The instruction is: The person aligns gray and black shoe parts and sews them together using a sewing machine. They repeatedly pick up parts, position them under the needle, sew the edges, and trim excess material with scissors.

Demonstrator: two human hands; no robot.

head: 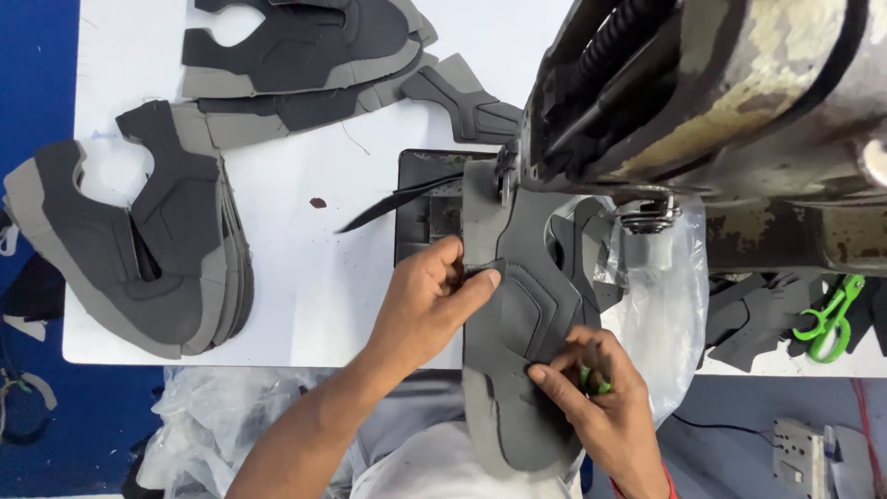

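A dark grey shoe upper piece (519,323) with a lighter grey edge lies under the head of a worn sewing machine (702,102), running from the needle area down toward me. My left hand (427,305) presses and pinches its left edge beside the dark needle plate (418,217). My right hand (596,393) holds the piece's lower right edge and also grips a small green tool, mostly hidden in the fingers.
Stacks of cut grey shoe uppers (139,249) lie on the white table (305,277) at left and along the top (305,46). Clear plastic bags (665,305) hang at right and below the table edge. Green thread snips (827,319) rest at far right.
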